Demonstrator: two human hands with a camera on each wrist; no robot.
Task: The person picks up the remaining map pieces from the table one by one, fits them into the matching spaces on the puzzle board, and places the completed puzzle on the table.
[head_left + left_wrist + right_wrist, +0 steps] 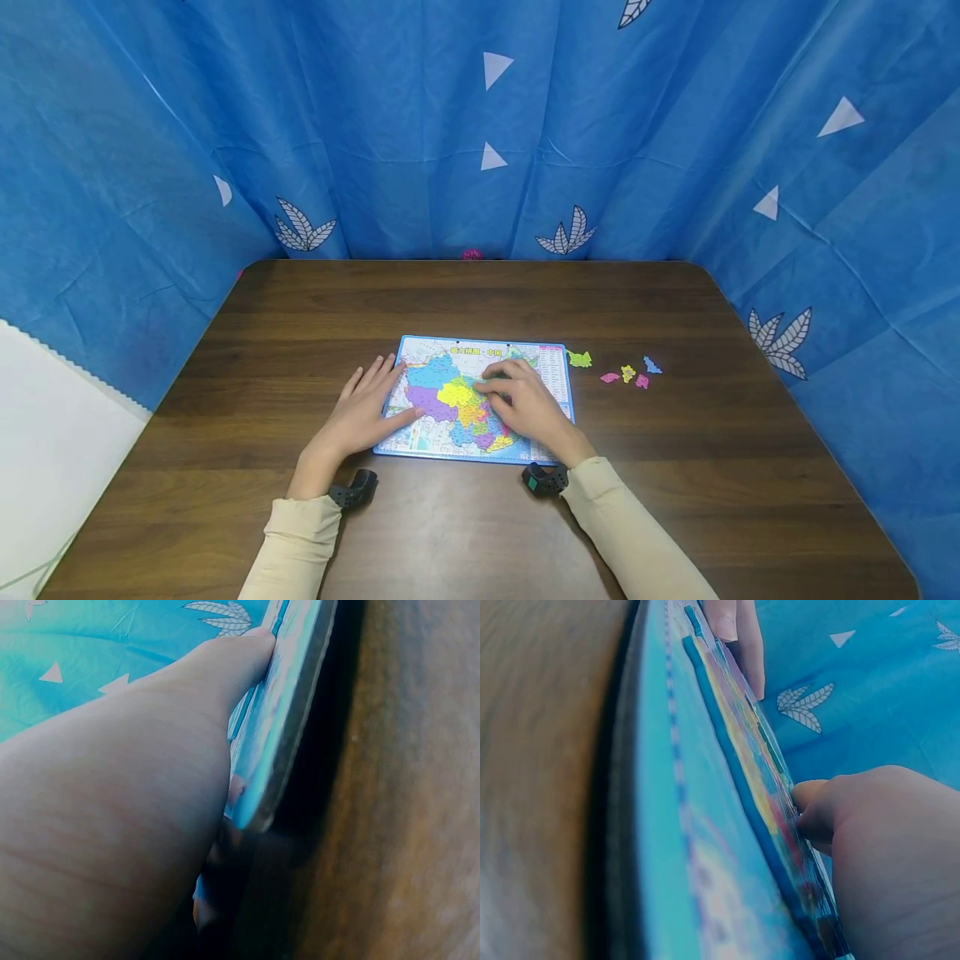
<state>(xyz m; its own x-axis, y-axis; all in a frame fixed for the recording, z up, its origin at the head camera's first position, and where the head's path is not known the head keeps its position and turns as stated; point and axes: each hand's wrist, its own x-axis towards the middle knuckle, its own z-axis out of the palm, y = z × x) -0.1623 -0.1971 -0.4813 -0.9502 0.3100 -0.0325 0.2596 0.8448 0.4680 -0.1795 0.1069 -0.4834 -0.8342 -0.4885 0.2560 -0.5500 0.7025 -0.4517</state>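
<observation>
A map jigsaw board (431, 446) with a blue border lies on the table, its left and middle filled with coloured pieces. My left hand (363, 412) rests with spread fingers on the board's left side, the thumb reaching in toward the purple piece (426, 400). My right hand (525, 402) is over the right half of the map, its bent fingertips touching the area beside the yellow piece (453, 393). In the right wrist view the fingers (814, 796) meet the board's surface. Whether they pinch a piece is hidden.
Right of the board lie several loose puzzle pieces: a green one (580, 359) by its edge, a pink one (610, 377), a yellow one (627, 373) and a blue one (652, 365). A blue curtain (420, 125) hangs behind the wooden table (300, 304).
</observation>
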